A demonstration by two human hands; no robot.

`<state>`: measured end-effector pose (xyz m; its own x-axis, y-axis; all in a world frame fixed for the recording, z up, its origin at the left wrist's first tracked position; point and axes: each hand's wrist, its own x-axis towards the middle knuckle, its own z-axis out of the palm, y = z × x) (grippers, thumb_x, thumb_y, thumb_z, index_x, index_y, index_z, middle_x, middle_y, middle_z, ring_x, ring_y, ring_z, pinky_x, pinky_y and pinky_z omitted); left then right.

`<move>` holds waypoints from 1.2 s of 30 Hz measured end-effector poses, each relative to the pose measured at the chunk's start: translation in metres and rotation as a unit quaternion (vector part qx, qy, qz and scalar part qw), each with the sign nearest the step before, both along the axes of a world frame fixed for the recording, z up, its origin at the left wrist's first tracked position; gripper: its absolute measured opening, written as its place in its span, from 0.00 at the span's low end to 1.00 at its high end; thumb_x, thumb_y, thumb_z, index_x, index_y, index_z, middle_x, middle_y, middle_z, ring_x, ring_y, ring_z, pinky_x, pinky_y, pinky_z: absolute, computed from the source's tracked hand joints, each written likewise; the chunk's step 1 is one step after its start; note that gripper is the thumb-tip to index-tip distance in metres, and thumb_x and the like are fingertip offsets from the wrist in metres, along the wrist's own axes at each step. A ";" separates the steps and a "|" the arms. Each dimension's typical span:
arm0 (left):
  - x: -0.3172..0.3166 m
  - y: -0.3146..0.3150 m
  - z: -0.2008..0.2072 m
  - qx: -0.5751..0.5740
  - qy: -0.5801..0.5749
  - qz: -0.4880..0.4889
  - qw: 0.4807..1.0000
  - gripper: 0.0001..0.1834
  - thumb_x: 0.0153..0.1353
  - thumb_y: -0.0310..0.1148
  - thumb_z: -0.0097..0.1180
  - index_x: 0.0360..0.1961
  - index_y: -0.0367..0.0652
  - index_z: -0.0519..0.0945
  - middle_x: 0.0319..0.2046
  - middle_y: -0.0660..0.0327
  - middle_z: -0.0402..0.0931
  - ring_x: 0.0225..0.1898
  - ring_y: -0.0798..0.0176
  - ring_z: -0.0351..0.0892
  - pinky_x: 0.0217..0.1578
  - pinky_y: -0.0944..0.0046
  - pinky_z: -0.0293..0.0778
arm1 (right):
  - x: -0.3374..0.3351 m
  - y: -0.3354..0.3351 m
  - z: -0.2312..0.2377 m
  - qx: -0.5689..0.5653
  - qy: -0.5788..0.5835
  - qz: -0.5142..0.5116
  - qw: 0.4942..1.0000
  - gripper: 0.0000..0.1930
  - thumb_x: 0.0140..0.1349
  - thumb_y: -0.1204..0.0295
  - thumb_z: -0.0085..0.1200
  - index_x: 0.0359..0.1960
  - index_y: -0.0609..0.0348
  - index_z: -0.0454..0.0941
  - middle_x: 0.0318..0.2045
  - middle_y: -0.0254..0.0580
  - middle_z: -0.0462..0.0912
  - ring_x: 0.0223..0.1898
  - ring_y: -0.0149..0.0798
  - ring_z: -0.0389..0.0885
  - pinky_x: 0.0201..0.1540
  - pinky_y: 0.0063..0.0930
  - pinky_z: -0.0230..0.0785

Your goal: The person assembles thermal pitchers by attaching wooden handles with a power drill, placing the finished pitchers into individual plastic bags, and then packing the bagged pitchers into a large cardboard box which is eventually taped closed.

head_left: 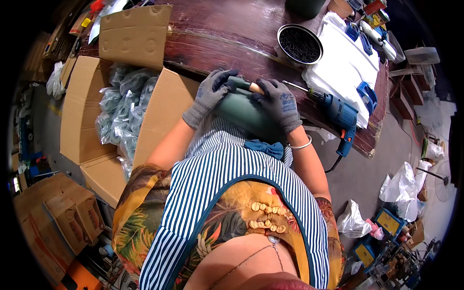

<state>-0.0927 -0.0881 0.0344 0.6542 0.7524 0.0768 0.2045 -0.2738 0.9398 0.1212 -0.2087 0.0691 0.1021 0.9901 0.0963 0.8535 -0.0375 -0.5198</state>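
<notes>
A dark green, smooth, rounded object [249,113] rests against my apron at the table's front edge. Along its upper side runs a dark green bar with a light wooden piece [255,88] in it; I cannot make out the object's exact kind. My left hand [210,94], in a grey glove, curls its fingers around the bar's left end. On the wooden piece, the fingers of my gloved right hand [279,103] are closed. To the right lies a blue power drill [338,113], its long bit pointing toward my right hand.
An open cardboard box [75,121] on the left holds several plastic-wrapped green items [121,108]. On the dark red table [217,29] stand a round tin of black screws [299,44], white sheeting [333,67] and a blue tool [367,96]. The drill's cord hangs over the edge.
</notes>
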 end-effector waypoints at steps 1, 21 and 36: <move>0.000 -0.004 0.006 0.001 -0.006 -0.001 1.000 0.21 0.63 0.33 0.59 0.56 0.36 0.78 0.52 0.55 0.76 0.54 0.61 0.75 0.58 0.63 0.69 | -0.002 0.002 0.002 0.006 -0.001 0.012 1.000 0.23 0.58 0.58 0.60 0.53 0.52 0.76 0.42 0.45 0.79 0.46 0.50 0.78 0.50 0.43 0.72; 0.012 0.013 0.010 0.290 0.194 0.041 0.936 0.22 0.54 0.36 0.57 0.52 0.47 0.80 0.50 0.53 0.76 0.55 0.46 0.70 0.59 0.49 0.64 | 0.052 -0.088 0.087 0.116 -0.111 -0.291 0.943 0.30 0.62 0.57 0.59 0.61 0.63 0.70 0.47 0.56 0.80 0.48 0.55 0.79 0.53 0.48 0.69; 0.188 0.100 0.077 0.491 0.112 -0.207 0.838 0.22 0.56 0.33 0.60 0.54 0.52 0.79 0.49 0.59 0.79 0.53 0.51 0.76 0.54 0.54 0.72 | 0.067 -0.218 -0.019 0.073 0.028 -0.414 0.907 0.44 0.50 0.60 0.70 0.66 0.64 0.60 0.57 0.61 0.69 0.58 0.59 0.70 0.59 0.45 0.65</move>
<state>0.0954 0.0120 0.1114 0.9247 0.1021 0.3668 0.0416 -0.9847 0.1692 0.1882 -0.4268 0.0500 0.8138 0.5485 0.1920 0.5361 -0.5811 -0.6124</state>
